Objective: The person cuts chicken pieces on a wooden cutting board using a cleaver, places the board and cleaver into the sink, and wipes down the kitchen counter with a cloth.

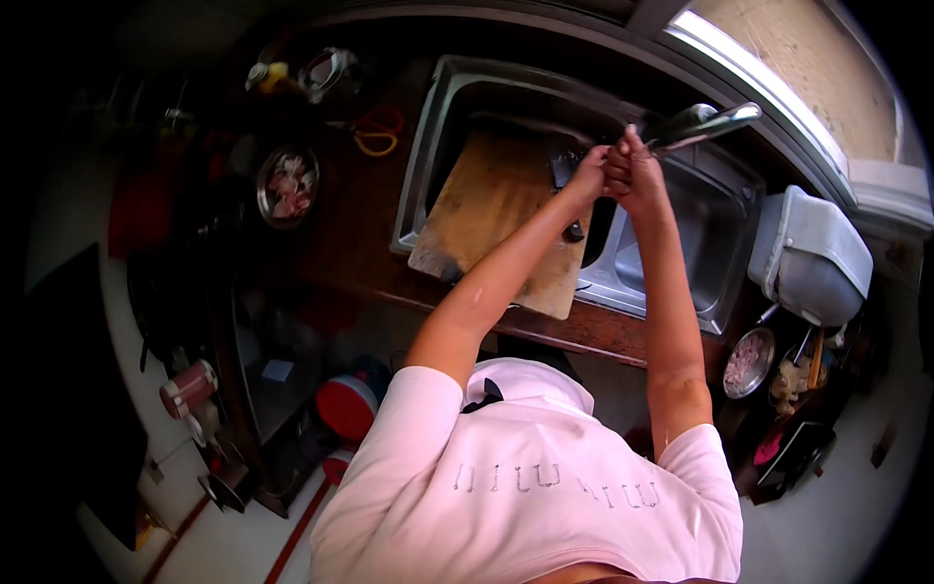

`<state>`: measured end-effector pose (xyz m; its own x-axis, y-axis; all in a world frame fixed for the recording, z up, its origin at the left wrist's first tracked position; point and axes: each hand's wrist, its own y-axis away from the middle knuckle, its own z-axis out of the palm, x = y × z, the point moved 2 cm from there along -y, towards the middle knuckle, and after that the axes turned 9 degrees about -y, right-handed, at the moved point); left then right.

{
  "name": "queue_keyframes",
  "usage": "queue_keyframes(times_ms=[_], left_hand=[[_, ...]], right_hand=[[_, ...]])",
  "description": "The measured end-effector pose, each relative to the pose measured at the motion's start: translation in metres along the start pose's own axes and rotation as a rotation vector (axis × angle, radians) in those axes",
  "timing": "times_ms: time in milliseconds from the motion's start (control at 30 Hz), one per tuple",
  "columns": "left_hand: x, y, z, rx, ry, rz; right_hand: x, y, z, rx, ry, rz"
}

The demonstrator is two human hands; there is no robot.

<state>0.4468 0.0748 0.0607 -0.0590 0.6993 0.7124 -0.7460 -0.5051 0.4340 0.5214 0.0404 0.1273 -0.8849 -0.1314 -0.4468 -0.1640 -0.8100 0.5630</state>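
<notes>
Both hands meet below the chrome tap (715, 127), over the divider between two sink basins. My left hand (590, 175) is closed and pressed against my right hand (632, 177). The right hand's fingers are curled, thumb side up; whatever lies between the palms is hidden. A wooden cutting board (486, 209) lies across the left basin, under my left forearm. On it, close to the left hand, is a dark flat object (562, 167), perhaps a blade. A small dark piece (573, 232) shows beside the forearm.
The steel right basin (686, 229) lies beneath my right forearm. Left of the sink are orange-handled scissors (377, 134) and a bowl of meat pieces (289, 187). At right stand a grey-white plastic container (817, 258) and a metal bowl of pinkish food (749, 363).
</notes>
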Motion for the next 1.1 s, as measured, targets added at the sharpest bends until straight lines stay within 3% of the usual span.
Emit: queue_keyframes(times_ms=[100,167,233,267,300,367,400,433,500,533,600,633,667,767,833,867,967,1100], left_hand=[[-0.004,0.015,-0.017,0.084,-0.279,-0.046],[-0.052,-0.008,-0.052,-0.04,-0.592,0.406],[-0.027,0.056,-0.058,0.123,-0.977,0.315],[-0.03,0.07,-0.072,0.145,-1.546,0.157],[-0.036,0.086,-0.087,0.156,-1.591,0.178],[-0.031,0.12,-0.109,0.183,-1.645,0.224],[-0.024,0.141,-0.117,0.199,-1.651,0.246],[-0.019,0.157,-0.123,0.216,-1.655,0.262],[-0.03,0.171,-0.139,0.327,-1.376,0.46],[-0.038,0.174,-0.147,0.377,-1.232,0.563],[-0.053,0.172,-0.158,0.335,-1.455,0.753],[-0.029,0.19,-0.148,0.312,-1.567,0.848],[-0.014,0.213,-0.143,0.232,-1.358,0.453],[-0.028,0.238,-0.164,-0.039,-1.717,0.243],[-0.018,0.278,-0.18,0.058,-1.638,0.484],[-0.017,0.292,-0.19,0.116,-1.546,0.558],[-0.012,0.351,-0.222,0.294,-1.231,0.619],[-0.046,0.421,-0.286,0.602,-0.977,0.587]], right_hand=[[0.007,0.002,0.004,-0.172,-0.004,0.033],[0.017,0.009,-0.003,-0.286,-0.008,0.104],[0.048,0.004,-0.028,0.005,0.184,0.083],[0.07,-0.009,-0.067,-0.126,0.895,-0.126],[0.087,-0.016,-0.095,-0.263,1.597,-0.357],[0.1,0.029,-0.052,-0.032,2.045,-0.416],[0.104,0.029,-0.042,-0.073,1.802,-0.529],[0.103,0.028,-0.041,0.105,1.615,-0.193],[0.101,0.035,-0.027,-0.013,0.855,-0.077],[0.097,0.049,0.005,-0.06,0.695,-0.088],[0.098,0.049,0.03,-0.182,0.439,-0.077],[0.101,0.049,0.038,-0.25,0.265,-0.059],[0.113,0.033,0.023,-0.243,0.005,0.012],[0.148,-0.005,-0.023,0.282,2.078,-0.052],[0.166,0.008,-0.021,0.112,2.233,-0.892],[0.17,-0.008,-0.031,0.037,2.004,-0.911],[0.185,-0.007,-0.001,0.115,0.864,-0.071],[0.235,0.022,0.099,0.181,2.586,-1.053]])
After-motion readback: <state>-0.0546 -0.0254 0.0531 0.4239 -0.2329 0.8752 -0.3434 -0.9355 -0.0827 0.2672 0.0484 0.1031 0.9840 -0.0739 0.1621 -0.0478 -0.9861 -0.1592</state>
